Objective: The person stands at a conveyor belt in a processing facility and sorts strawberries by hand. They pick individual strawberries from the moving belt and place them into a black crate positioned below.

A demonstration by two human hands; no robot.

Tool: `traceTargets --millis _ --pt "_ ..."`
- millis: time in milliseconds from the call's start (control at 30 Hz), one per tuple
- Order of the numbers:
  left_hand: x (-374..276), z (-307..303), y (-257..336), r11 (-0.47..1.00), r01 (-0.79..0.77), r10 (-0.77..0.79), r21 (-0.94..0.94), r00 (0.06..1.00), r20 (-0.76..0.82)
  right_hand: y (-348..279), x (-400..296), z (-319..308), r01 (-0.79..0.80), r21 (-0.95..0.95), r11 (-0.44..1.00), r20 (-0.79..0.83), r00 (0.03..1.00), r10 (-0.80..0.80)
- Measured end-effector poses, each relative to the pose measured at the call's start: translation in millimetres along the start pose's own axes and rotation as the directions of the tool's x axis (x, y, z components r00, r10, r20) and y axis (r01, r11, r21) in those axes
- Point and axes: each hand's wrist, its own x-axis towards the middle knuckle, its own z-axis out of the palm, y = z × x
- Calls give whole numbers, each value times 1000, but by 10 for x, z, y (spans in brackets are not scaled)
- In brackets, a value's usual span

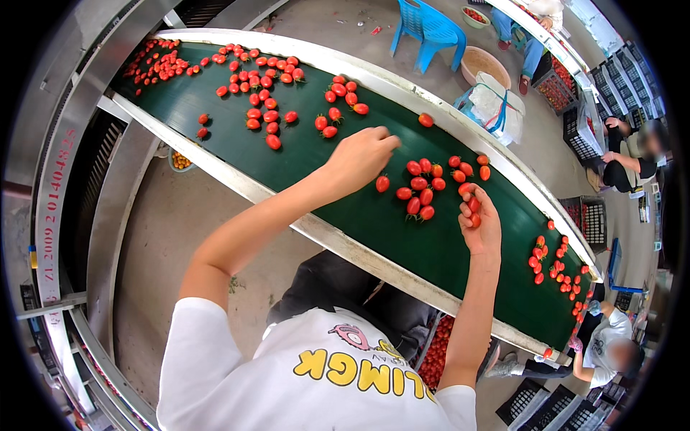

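Observation:
A green conveyor belt [345,215] carries scattered red cherry tomatoes [418,183], some with green calyxes. Over its middle, my left hand [364,156] is slightly blurred, its fingers curled down; whether anything is between them cannot be told. A single cherry tomato [382,183] lies just below that hand. My right hand [478,218] holds several cherry tomatoes [474,204] between fingers and palm, beside a loose group on the belt. More cherry tomatoes [167,65] crowd the belt's far left end, and another group [560,266] lies towards its right end.
White metal rails [377,264] edge the belt. A crate of red tomatoes [434,355] stands below, near my right arm. Beyond are a blue plastic chair [431,32], a pink basin [485,64] and black crates [593,221]. A gloved co-worker [612,345] is at the belt's right end; others sit farther off.

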Motion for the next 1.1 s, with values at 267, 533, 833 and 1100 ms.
traceTargets --millis 267,533,833,1100 --pt "932 901 -259 935 -173 190 308 981 -26 128 71 244 -29 -14 999 -36 999 28" --pt "974 723 18 995 -32 34 98 999 -17 254 176 361 -59 56 997 -25 998 60" --pt "271 117 886 940 -340 342 40 928 -146 361 140 656 15 260 965 160 985 -58" --pt "-921 -440 365 890 -283 312 -359 950 25 389 136 889 -130 339 932 106 989 100"
